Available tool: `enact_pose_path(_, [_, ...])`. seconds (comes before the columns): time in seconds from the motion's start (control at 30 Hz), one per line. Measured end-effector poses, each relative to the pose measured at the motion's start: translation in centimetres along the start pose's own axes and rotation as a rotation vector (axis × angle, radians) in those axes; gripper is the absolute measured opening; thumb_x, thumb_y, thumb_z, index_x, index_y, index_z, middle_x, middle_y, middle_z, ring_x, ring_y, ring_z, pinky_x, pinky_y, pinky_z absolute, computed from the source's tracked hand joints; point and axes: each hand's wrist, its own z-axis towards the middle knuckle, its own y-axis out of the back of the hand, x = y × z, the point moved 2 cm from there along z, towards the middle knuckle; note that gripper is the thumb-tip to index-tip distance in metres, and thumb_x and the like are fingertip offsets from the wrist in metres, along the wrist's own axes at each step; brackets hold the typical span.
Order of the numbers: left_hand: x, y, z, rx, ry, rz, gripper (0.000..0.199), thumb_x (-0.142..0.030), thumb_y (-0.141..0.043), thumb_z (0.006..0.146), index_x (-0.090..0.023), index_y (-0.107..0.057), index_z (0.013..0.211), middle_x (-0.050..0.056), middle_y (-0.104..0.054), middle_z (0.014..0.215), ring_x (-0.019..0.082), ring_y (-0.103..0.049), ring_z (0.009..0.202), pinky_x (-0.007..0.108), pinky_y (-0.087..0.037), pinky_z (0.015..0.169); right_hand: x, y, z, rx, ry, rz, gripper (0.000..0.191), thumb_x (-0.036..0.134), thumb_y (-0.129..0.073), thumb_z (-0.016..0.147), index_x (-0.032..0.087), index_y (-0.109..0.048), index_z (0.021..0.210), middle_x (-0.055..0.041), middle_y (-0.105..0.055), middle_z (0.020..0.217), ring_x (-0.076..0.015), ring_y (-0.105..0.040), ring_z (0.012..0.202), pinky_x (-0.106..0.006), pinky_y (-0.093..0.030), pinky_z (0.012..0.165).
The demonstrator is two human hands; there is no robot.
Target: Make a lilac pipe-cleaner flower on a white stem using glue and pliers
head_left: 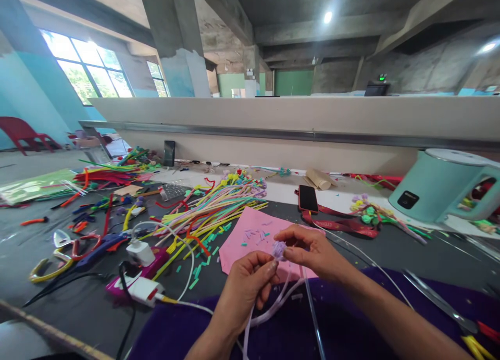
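A small lavender fuzzy flower (278, 250), seemingly made of pipe cleaner, is pinched between my two hands. My left hand (248, 284) grips it from below left with thumb and forefinger. On its upper right side, the closed fingertips of my right hand (307, 248) press the petals. Pale lavender strips (279, 302) loop down beneath my hands. A thin clear rod (312, 313) hangs below my right hand; what holds its upper end is hidden. Behind lies a pink sheet (238, 245) bearing small lavender and green cut pieces (255, 236).
Bundled pipe-cleaner stems (219, 203) lie left of the sheet. Scissors (80, 248), a white charger (140, 253) and cables crowd the left side. A phone (308, 198) lies beyond my right hand, a mint kettle (437, 188) stands far right, and long tweezers-like metal blades (433, 295) lie nearer.
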Motion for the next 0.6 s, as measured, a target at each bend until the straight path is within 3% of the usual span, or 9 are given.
enact_pose_path(0.33, [0.5, 0.3, 0.2, -0.049, -0.007, 0.024, 0.03, -0.027, -0.073, 0.058, -0.017, -0.053, 0.076, -0.007, -0.053, 0.049, 0.002, -0.039, 0.029, 0.011, -0.025, 0.027, -1.0, -0.8, 0.2, -0.024, -0.088, 0.031, 0.02, 0.02, -0.061, 0.073, 0.017, -0.062, 0.092, -0.001, -0.061, 0.081, -0.0133, -0.054, 0.071, -0.025, -0.042, 0.065])
enact_pose_path(0.6, [0.1, 0.2, 0.2, -0.104, -0.049, 0.057, 0.024, -0.032, -0.069, 0.064, -0.014, -0.056, 0.07, -0.003, -0.056, 0.045, 0.001, -0.033, 0.028, 0.013, -0.016, 0.031, -0.9, -1.0, 0.0, 0.019, -0.026, 0.096, 0.019, 0.029, -0.055, 0.08, 0.016, -0.06, 0.094, -0.0014, -0.059, 0.079, -0.0124, -0.056, 0.07, -0.024, -0.044, 0.064])
